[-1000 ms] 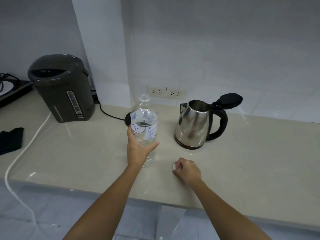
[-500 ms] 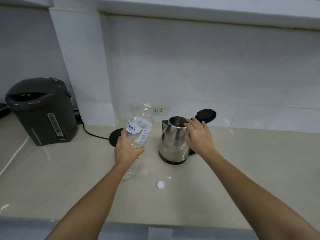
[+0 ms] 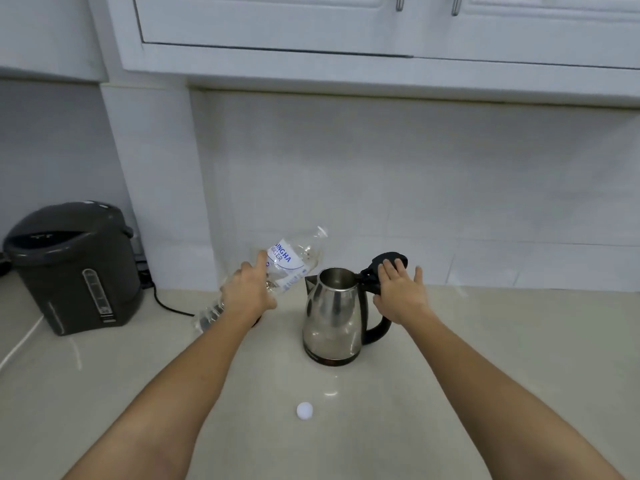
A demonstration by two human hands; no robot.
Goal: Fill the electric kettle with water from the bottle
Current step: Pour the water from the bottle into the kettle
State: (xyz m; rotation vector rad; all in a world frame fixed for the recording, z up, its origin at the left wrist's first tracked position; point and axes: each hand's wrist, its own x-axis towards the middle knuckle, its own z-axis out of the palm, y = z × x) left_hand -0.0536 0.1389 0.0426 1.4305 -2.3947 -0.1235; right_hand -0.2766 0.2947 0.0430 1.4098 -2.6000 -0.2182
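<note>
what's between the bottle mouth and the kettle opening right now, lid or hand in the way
Nothing visible blocks it. The kettle lid is flipped back behind the handle, and the right hand rests flat by that lid, to the side of the opening. The water bottle, tilted in the left hand, has its uncapped mouth above and left of the rim.

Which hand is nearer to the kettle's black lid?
Right. The right hand rests open against the lid; the left hand holds the tilted bottle beyond the kettle's other side.
</note>
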